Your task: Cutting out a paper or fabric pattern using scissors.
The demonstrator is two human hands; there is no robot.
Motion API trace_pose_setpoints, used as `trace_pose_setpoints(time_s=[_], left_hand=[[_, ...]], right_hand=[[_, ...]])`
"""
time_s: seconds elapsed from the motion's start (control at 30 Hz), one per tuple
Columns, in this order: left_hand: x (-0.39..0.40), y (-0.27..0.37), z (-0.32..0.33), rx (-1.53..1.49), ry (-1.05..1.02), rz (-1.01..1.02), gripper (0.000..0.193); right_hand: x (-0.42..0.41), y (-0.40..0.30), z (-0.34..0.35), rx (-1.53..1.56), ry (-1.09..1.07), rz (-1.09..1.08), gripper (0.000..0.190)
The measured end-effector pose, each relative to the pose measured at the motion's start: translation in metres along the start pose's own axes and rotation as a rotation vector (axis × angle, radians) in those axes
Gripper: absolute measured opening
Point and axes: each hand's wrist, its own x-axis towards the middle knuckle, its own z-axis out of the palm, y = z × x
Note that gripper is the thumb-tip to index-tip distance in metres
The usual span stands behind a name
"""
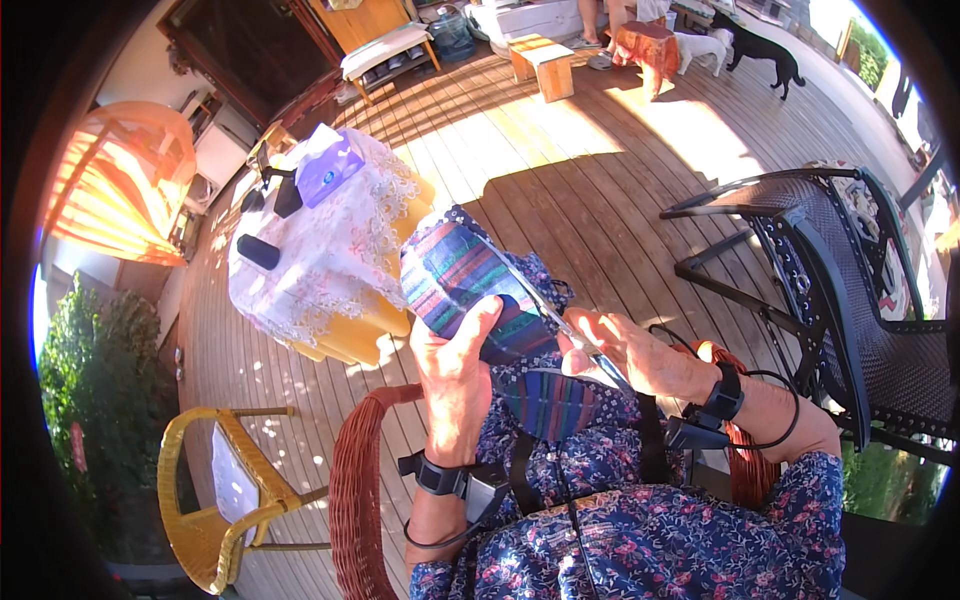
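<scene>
In front of my lap, my left hand (457,345) grips a striped, multicoloured cloth piece (465,274) with a rounded far end, its thumb pressed on top. Along the right edge of that piece runs a long, thin metal tool (544,304), apparently scissors. My right hand (626,349) is closed around the tool's near part, and its handles are mostly hidden. A second striped cloth piece (551,405) with a rounded end lies on my lap below the hands. Dark floral fabric (536,270) shows behind the held piece.
To the left stands a round table with a lace-edged cloth (322,277), bearing a purple tissue pack (330,169) and a dark case (258,252). Around me are a yellow wicker chair (277,487) and a black lounge chair (817,300). Two dogs (761,56) and a seated person are farther off.
</scene>
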Motion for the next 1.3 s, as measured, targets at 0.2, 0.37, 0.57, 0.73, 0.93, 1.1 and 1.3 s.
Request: trace_pose_setpoints(time_s=[0.2,0.37,0.57,0.73,0.93,1.1,1.3], left_hand=[[0.001,0.009,0.0,-0.326,0.003,-0.077,0.037],[0.022,0.021,-0.011,-0.337,-0.102,-0.173,0.036],[0.024,0.022,-0.01,-0.235,-0.092,-0.149,0.029],[0.023,0.022,-0.005,-0.203,-0.042,-0.096,0.026],[0.022,0.023,-0.005,-0.182,-0.022,-0.106,0.025],[0.018,0.021,-0.004,-0.192,-0.039,-0.134,0.026],[0.017,0.019,-0.002,-0.175,-0.014,-0.133,0.025]], right_hand=[[-0.001,0.003,-0.003,-0.06,-0.015,-0.074,0.072],[0.001,0.004,-0.006,-0.064,-0.038,-0.054,0.074],[0.002,0.001,-0.006,-0.142,-0.072,-0.104,0.07],[0.004,-0.004,-0.003,-0.03,-0.14,-0.088,0.066],[0.003,-0.002,-0.001,-0.017,-0.131,-0.107,0.062],[0.006,0.005,-0.005,0.021,-0.122,-0.081,0.063],[0.003,0.005,-0.005,-0.026,-0.08,-0.068,0.072]])
